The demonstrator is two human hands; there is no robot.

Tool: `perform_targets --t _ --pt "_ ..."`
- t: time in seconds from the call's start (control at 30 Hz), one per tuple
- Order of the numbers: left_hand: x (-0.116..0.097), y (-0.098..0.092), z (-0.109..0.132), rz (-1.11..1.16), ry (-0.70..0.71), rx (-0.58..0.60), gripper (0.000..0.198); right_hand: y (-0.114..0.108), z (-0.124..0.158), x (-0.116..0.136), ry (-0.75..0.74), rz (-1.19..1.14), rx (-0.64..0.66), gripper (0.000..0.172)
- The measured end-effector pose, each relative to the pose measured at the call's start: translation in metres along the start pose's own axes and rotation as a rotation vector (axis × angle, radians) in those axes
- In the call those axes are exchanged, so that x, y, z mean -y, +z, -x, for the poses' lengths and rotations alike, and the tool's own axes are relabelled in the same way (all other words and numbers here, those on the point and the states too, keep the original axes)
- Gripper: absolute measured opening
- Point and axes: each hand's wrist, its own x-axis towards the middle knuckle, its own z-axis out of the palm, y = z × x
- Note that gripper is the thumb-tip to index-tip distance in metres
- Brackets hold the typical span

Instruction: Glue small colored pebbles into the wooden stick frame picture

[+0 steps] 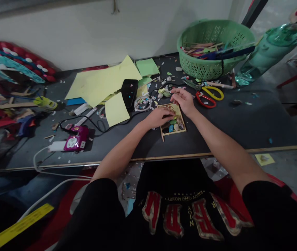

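A small wood-edged frame [185, 123] lies on the dark table in front of me, with several coloured stones in its lower part, among them a blue one [171, 128] and a pale one [176, 127]. My left hand [159, 117] rests over the frame's left side, fingers reaching onto the stones; its fingertips are partly hidden. My right hand [183, 101] is just beyond the frame's upper right corner, fingers bent, beside loose pebbles [166, 94]. Whether it holds anything is too small to tell.
A green basket [200, 68] of sticks and tools stands at the back right, near a green bottle [271, 52]. Scissors [206, 99] lie right of my right hand. Left are yellow papers [98, 83], a phone [129, 92], cables and a purple power adapter [77, 138].
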Motion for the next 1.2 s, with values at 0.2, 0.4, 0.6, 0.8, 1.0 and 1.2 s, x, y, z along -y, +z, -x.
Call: perform_targets --t 0.2,0.4,0.6,0.8,1.0,1.2 --pt "-0.001 0.004 -0.001 0.17 -0.189 -0.089 0.022 -0.002 0.0 0.006 -0.021 0.002 -0.006 0.056" --pt "0.004 0.001 -0.004 0.736 -0.38 -0.384 0.037 -0.005 0.004 0.023 -0.054 0.056 -0.013 0.05" --pt "0.008 -0.002 -0.007 1.059 -0.509 -0.466 0.027 -0.004 0.016 0.037 -0.129 0.163 0.094 0.037" --pt "0.002 -0.002 -0.008 1.109 -0.551 -0.513 0.023 0.0 0.021 0.04 -0.162 0.297 0.128 0.03" --pt "0.006 0.001 -0.007 1.073 -0.515 -0.54 0.024 0.001 0.021 0.04 -0.153 0.349 0.105 0.029" --pt "0.011 0.005 -0.006 0.812 -0.43 -0.577 0.034 0.0 0.023 0.043 -0.157 0.403 0.096 0.027"
